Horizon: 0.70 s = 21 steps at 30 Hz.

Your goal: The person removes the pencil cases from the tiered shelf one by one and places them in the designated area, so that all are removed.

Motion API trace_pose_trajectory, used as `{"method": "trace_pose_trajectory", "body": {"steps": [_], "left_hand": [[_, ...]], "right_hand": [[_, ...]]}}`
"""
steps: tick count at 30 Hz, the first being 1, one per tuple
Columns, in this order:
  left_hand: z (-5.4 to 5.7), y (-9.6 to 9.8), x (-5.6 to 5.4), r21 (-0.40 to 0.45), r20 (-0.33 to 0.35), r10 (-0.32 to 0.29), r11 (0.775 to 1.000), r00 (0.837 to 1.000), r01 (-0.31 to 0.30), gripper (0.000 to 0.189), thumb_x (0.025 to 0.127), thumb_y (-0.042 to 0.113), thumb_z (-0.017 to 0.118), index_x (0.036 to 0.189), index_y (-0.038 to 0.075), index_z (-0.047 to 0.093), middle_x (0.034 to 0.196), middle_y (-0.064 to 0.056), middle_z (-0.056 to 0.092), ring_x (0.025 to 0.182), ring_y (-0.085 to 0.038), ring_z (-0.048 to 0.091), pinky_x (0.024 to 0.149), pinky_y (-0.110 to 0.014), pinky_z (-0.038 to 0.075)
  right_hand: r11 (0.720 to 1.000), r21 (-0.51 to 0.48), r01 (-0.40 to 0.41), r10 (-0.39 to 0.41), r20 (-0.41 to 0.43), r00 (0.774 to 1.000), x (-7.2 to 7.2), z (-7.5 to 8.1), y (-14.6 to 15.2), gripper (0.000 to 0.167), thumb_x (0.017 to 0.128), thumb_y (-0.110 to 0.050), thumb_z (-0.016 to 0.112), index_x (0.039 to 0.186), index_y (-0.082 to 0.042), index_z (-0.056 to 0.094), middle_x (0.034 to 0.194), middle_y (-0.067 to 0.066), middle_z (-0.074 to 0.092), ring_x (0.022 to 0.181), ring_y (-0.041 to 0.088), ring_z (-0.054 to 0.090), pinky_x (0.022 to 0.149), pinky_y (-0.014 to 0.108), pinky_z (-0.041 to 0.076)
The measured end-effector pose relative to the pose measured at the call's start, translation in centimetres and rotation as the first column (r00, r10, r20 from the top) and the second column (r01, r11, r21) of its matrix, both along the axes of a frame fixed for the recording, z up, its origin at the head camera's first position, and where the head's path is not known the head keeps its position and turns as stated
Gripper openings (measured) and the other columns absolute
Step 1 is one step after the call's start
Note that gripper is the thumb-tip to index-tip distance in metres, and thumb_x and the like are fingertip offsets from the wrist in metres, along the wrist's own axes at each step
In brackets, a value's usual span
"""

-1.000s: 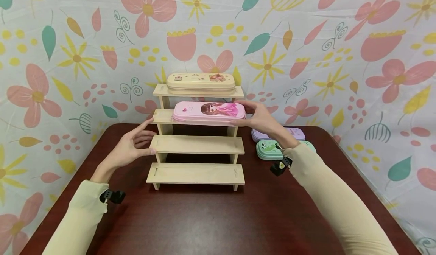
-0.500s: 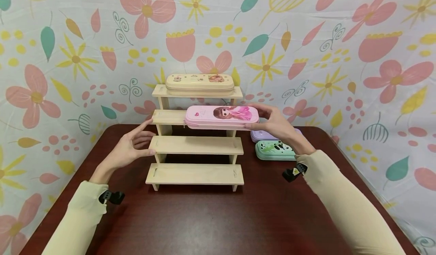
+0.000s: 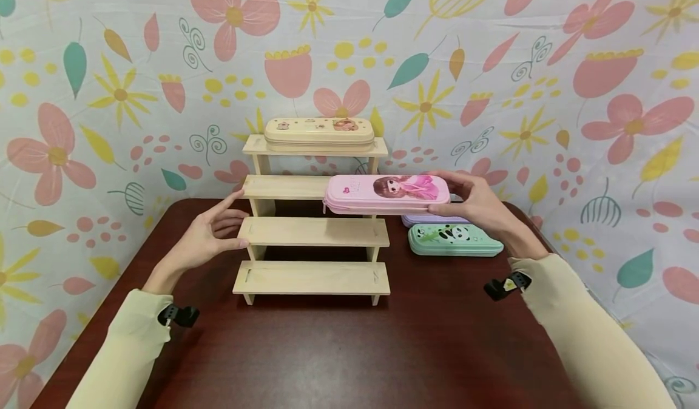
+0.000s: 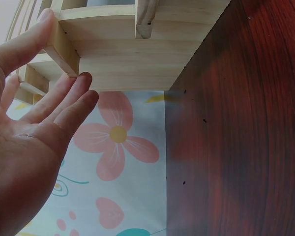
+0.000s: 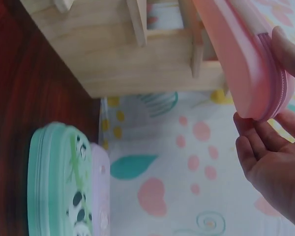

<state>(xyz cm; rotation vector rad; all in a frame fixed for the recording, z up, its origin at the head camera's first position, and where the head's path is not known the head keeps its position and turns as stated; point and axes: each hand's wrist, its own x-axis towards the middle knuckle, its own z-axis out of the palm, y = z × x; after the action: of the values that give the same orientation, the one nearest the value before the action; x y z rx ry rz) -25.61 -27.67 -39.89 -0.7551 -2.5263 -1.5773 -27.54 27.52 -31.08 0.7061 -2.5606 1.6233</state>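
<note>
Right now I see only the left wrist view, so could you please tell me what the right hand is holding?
Observer: The right hand grips a glossy pink, oblong zippered case with a doll-like girl printed on it.
Operator: Thank you; is anything lying on the dark red-brown table, to the right of the pale wooden tiered stand?
Observer: Yes, a mint-green oblong case with panda prints lies there.

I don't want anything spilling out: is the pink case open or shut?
Shut, as far as visible: the pink case in the right hand shows its zip closed around one end.
</note>
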Motion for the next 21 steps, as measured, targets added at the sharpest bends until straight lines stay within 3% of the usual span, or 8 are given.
{"method": "trace_pose_trajectory", "body": {"steps": [6, 10, 21], "left_hand": [[0.0, -0.1, 0.0, 0.004, -0.007, -0.009, 1.000, 1.000, 0.009, 0.103, 0.089, 0.001, 0.085, 0.170, 0.027, 0.027, 0.144, -0.026, 0.056, 0.132, -0.035, 0.057, 0.109, -0.036, 0.049], [0.0, -0.1, 0.0, 0.009, -0.003, -0.008, 1.000, 1.000, 0.008, 0.103, 0.089, 0.001, 0.085, 0.170, 0.026, 0.026, 0.144, -0.023, 0.056, 0.132, -0.033, 0.057, 0.108, -0.033, 0.050], [0.0, 0.0, 0.0, 0.010, -0.006, -0.012, 1.000, 1.000, 0.012, 0.104, 0.089, 0.000, 0.085, 0.170, 0.025, 0.025, 0.144, -0.021, 0.056, 0.132, -0.030, 0.057, 0.106, -0.025, 0.050]], "right_hand": [[0.999, 0.008, -0.033, 0.033, -0.005, 0.999, 1.0, -0.3, 3.0, 0.064, 0.091, 0.000, 0.081, 0.150, -0.004, 0.057, 0.124, 0.010, 0.067, 0.101, 0.023, 0.064, 0.077, 0.025, 0.058], [1.000, 0.004, -0.015, 0.015, 0.013, 1.000, 1.9, -0.8, 4.8, 0.067, 0.090, 0.003, 0.081, 0.151, -0.004, 0.055, 0.119, 0.008, 0.070, 0.098, 0.021, 0.066, 0.079, 0.025, 0.058], [1.000, -0.009, -0.008, 0.008, 0.007, 1.000, 3.6, -2.6, 9.5, 0.064, 0.089, 0.014, 0.076, 0.148, 0.002, 0.056, 0.122, 0.006, 0.072, 0.099, 0.017, 0.068, 0.079, 0.023, 0.058]]}}
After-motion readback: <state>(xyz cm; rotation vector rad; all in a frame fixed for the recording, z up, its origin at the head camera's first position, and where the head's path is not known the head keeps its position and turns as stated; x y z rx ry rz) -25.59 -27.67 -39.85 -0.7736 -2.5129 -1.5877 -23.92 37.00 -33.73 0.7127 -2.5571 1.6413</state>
